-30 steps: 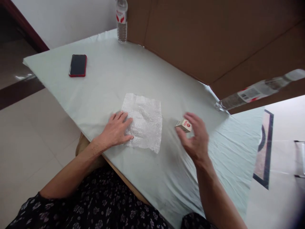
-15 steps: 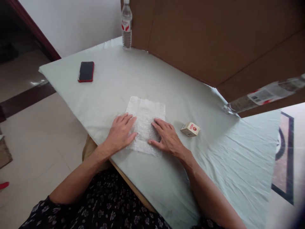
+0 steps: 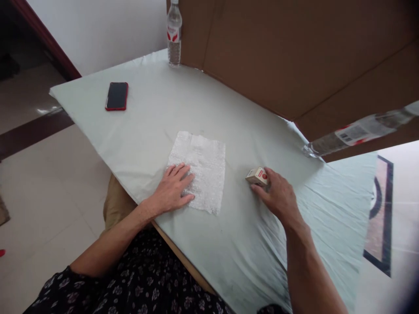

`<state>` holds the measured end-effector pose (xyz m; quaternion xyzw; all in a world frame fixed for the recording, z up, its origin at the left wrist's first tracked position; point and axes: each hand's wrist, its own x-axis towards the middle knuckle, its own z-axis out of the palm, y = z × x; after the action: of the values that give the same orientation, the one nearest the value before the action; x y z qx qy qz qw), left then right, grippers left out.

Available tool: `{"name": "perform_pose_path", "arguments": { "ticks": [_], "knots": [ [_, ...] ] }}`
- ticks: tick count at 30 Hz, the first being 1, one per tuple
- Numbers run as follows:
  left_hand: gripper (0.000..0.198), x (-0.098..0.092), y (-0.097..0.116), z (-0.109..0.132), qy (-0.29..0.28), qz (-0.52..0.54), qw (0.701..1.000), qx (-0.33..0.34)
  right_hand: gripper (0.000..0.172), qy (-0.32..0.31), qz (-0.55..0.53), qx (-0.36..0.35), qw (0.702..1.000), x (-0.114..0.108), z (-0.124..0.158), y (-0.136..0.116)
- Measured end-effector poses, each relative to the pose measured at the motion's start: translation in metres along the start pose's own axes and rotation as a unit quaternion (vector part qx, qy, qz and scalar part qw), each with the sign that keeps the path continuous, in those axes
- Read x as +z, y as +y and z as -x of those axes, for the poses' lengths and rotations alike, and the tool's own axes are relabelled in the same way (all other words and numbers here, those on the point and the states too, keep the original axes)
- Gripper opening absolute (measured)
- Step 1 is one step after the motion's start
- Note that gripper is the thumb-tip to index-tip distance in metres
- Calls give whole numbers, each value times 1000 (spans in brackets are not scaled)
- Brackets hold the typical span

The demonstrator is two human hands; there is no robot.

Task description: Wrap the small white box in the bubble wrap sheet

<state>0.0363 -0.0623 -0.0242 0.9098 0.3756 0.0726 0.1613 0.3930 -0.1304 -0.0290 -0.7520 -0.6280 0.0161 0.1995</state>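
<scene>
A square sheet of white bubble wrap point(image 3: 204, 161) lies flat on the pale green cloth of the table point(image 3: 235, 244). My left hand point(image 3: 173, 189) rests palm down on the sheet's near left corner, fingers stretched out. To the right of the sheet sits a small cream box with a red dot point(image 3: 257, 176). My right hand point(image 3: 278, 196) has its fingers curled round that box, gripping it on the cloth.
A red-cased phone point(image 3: 117, 96) lies at the far left of the table. One water bottle point(image 3: 173, 32) stands at the back by a big brown cardboard panel point(image 3: 294, 56); another bottle point(image 3: 356, 133) leans at the right. Tiled floor lies left of the table edge.
My right hand left the bubble wrap and moved right onto the small box, closing on it. My left hand stayed on the sheet.
</scene>
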Motion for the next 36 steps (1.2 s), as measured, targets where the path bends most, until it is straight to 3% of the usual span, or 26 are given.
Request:
{"name": "perform_pose_path", "arguments": {
  "ticks": [3, 6, 8, 11, 16, 22, 31, 36],
  "knots": [
    [60, -3, 0, 2, 36, 26, 999, -6, 56, -13, -45, 50, 998, -3, 5, 0],
    [58, -6, -4, 7, 91, 46, 995, -10, 57, 21, -125, 55, 990, -14, 9, -29],
    [56, -6, -9, 10, 116, 48, 992, -22, 55, 28, -178, 21, 983, -20, 9, -58],
    [57, -4, -14, 14, 117, 38, 992, -40, 52, -19, -221, -69, 973, -15, 2, -100],
    [72, 5, -11, 14, 80, 4, 995, -60, 54, -78, -217, -149, 962, 24, -22, -138],
    [76, 15, -10, 15, 95, 0, 993, -71, 61, -145, -151, -175, 962, 59, -29, -140],
    [80, 20, -11, 15, 109, -2, 992, -66, 53, -110, -187, -171, 961, 68, -22, -133],
    [83, 13, -12, 15, 81, 23, 994, -71, 54, -112, -182, -186, 959, 71, -24, -132]
  ]
}}
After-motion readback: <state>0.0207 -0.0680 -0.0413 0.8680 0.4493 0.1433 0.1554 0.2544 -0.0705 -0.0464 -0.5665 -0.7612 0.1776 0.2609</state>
